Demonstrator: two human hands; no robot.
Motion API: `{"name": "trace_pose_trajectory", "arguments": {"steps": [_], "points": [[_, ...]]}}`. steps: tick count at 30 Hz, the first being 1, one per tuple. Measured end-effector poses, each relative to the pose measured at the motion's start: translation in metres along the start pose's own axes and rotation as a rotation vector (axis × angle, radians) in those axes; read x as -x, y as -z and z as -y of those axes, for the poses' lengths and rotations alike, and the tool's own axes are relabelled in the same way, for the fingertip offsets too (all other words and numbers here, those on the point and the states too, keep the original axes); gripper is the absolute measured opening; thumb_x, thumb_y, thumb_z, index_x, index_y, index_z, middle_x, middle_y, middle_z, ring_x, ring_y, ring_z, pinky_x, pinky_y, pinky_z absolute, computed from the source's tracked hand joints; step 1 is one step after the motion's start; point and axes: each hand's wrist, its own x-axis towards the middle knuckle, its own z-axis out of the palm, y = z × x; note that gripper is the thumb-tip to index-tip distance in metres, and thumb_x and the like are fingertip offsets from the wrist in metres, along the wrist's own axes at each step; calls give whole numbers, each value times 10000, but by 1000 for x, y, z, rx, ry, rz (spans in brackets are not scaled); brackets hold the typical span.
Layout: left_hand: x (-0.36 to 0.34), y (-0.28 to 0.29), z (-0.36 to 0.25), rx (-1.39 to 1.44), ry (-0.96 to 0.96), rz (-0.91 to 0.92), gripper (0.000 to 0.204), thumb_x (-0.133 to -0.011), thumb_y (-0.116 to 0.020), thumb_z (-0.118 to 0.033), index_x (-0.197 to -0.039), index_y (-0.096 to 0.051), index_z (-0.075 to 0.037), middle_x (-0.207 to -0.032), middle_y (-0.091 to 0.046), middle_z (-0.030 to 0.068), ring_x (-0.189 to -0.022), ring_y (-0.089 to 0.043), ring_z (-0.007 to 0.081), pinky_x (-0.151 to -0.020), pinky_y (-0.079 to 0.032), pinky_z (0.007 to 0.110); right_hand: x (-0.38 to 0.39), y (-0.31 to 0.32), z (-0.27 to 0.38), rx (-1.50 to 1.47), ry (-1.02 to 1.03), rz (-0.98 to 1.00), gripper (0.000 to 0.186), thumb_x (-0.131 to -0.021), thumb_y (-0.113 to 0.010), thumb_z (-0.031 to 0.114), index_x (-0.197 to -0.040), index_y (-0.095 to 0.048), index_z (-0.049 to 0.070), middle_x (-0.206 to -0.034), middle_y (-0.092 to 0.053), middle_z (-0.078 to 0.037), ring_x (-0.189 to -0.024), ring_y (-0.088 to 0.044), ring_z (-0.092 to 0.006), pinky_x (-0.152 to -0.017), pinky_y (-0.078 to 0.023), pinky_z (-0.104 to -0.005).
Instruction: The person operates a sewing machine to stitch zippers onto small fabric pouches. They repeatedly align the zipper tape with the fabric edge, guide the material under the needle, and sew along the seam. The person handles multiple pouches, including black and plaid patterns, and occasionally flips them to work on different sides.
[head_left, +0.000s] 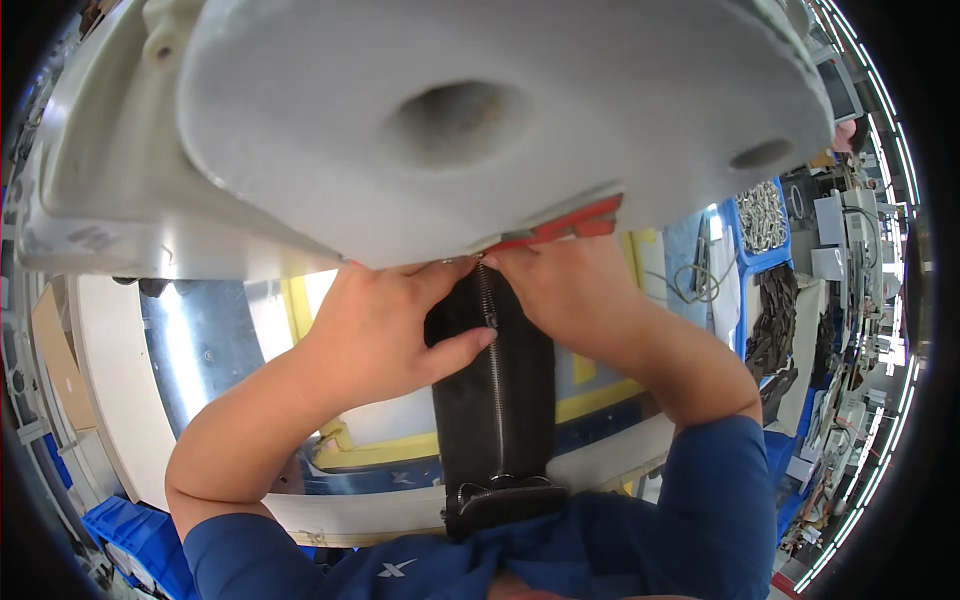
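A long black strip with a zipper [497, 400] down its middle runs from near my body up to the underside of a large grey machine head [330, 190]. My left hand [385, 325] lies over the strip's left side. Its index finger reaches the zipper's far end, and its thumb is spread apart, with the tip over the zipper. At that same far end, my right hand [570, 285] is closed on the zipper, its fingertips close to my left index finger. The machine head partly hides the fingers of both hands. A red part [560, 222] sits on the machine's lower edge, just above my right hand.
Yellow tape [385, 455] borders the work surface. To the right stand a blue bin of metal pieces [762, 215] and a pile of dark pieces [775, 320]. A thin cable [697, 285] lies coiled nearby. Blue crates [140, 540] are at lower left.
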Motion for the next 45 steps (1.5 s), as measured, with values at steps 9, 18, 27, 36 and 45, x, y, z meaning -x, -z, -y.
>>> {"name": "trace_pose_trajectory", "arguments": {"steps": [9,18,27,36,45], "points": [[6,0,-4,-23,90,89,722,-755,-889,-449,-1271,-735,32,-1094,-751,202,-1005,-724,380,-926,-574,457,-1,-1,4,9,-3,79,146,-838,-669,128,-937,-730,38,-954,-726,-85,-885,-736,-256,-748,-581,-388],[16,-16,-3,-293,-139,-15,936,-781,-862,-545,-1398,-608,111,-1296,-656,249,-1185,-631,400,-1073,-503,475,10,8,12,-17,22,106,497,-983,-708,395,-1207,-697,-49,-1106,-701,-161,-1063,-700,-302,-958,-545,-418],[22,-21,-14,-341,-98,60,1136,-800,-815,-642,-1496,-457,182,-1420,-565,354,-1298,-576,504,-1172,-453,523,20,8,17,35,41,202,731,-992,-665,499,-1341,-617,-141,-1352,-649,-309,-1290,-637,-411,-1103,-492,-463],[22,-27,-18,-371,-67,107,1275,-740,-821,-733,-1501,-422,209,-1499,-510,393,-1406,-512,550,-1227,-389,564,31,-2,32,109,-42,219,807,-1018,-628,497,-1467,-509,-163,-1467,-571,-357,-1369,-588,-440,-1172,-456,-492],[20,-28,-16,-378,-40,129,1314,-730,-817,-756,-1520,-398,207,-1504,-507,387,-1440,-487,534,-1244,-368,556,30,-5,27,68,-59,145,741,-1030,-625,462,-1445,-538,-145,-1460,-576,-337,-1365,-587,-428,-1164,-461,-481]]}}
